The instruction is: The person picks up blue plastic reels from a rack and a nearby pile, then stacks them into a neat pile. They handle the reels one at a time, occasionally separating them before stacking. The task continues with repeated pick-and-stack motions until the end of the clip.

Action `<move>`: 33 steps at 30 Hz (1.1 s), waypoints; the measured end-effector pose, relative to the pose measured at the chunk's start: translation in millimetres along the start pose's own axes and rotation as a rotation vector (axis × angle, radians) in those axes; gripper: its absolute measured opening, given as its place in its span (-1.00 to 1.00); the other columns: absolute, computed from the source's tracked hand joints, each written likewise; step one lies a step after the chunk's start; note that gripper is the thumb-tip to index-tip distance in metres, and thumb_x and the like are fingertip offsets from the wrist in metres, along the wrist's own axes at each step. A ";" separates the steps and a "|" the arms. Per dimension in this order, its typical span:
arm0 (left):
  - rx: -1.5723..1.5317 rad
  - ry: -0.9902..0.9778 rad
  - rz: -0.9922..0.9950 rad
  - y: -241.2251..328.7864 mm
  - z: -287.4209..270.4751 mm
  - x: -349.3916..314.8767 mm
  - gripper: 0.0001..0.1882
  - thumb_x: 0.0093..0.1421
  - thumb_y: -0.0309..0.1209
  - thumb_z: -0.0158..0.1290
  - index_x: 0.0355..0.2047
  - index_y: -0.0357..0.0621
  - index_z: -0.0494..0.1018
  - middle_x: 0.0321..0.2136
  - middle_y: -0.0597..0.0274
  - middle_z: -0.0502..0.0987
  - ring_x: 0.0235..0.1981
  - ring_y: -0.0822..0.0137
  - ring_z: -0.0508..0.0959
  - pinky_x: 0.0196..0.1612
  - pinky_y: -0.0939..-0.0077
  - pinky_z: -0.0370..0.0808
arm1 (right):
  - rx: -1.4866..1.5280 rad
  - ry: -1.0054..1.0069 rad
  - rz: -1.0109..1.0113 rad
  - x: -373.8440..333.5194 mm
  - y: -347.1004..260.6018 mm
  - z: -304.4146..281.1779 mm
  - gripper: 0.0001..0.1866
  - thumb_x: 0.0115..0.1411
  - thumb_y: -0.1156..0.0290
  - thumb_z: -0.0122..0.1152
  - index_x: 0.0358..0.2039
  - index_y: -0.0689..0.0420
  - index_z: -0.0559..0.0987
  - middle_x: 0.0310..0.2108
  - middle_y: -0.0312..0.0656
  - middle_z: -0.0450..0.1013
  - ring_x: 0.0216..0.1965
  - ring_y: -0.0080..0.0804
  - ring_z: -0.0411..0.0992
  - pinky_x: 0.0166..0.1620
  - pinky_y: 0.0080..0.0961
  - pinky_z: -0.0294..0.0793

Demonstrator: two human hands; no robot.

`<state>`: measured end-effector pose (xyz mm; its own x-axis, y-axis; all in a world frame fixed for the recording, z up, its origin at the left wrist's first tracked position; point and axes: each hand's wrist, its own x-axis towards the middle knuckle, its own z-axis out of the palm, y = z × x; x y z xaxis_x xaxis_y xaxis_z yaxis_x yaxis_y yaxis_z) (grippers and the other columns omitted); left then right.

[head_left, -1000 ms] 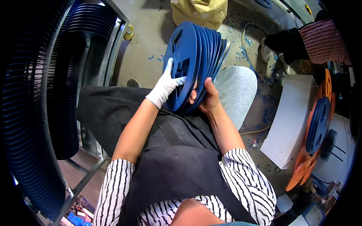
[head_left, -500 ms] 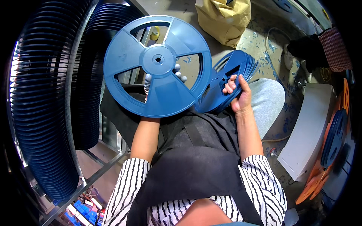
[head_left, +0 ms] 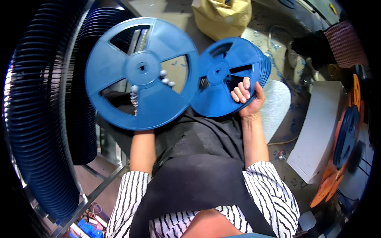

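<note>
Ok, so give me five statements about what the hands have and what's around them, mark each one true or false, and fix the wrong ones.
1. The left hand is behind a large blue reel, its fingers showing through the openings. True.
2. The right hand wears a glove. False: its skin is bare.
3. The right hand grips a stack of blue reels by its edge. True.
4. The yellow bag stands near the picture's lower edge. False: it is at the upper edge, beyond the reels.
5. The person's sleeves are plain black. False: they are white with dark stripes.
</note>
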<state>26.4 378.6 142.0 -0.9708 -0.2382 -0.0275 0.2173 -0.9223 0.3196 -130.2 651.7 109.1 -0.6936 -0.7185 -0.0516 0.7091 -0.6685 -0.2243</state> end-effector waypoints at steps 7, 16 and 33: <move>0.148 -0.037 0.110 38.6 9.9 -10.5 -0.12 0.06 0.01 0.23 0.20 -0.27 0.12 0.02 0.04 0.34 0.01 0.18 0.42 0.24 0.19 0.31 | 0.010 -0.234 -0.109 -6.1 -17.8 10.6 -0.62 0.25 0.02 0.13 -0.47 0.04 0.32 -0.74 -0.44 0.26 -0.74 -0.65 0.21 -0.50 -0.61 0.24; 0.111 0.183 -0.077 47.3 3.0 -13.3 -0.32 0.22 -0.23 0.13 0.22 -0.36 0.17 0.03 -0.03 0.42 0.09 0.17 0.43 0.18 0.29 0.42 | 0.043 -0.183 -0.099 -7.0 -18.9 7.2 -0.59 0.23 -0.02 0.15 -0.48 0.04 0.32 -0.74 -0.44 0.25 -0.71 -0.62 0.23 -0.48 -0.59 0.24; 2.458 -0.033 0.287 -105.4 99.5 23.2 -0.07 -0.06 -0.37 0.19 0.35 0.40 0.08 0.04 -0.31 0.35 0.05 -0.11 0.38 0.22 -0.18 0.04 | -0.154 0.062 0.067 3.1 5.2 10.6 -0.55 0.26 -0.10 0.04 -0.37 0.08 0.39 -0.69 -0.39 0.24 -0.68 -0.57 0.21 -0.50 -0.57 0.23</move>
<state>-29.1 500.6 201.9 -0.9584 -0.2116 0.1913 -0.1400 0.9332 0.3309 -127.4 644.0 118.1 -0.6553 -0.7440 -0.1306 0.7295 -0.5787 -0.3646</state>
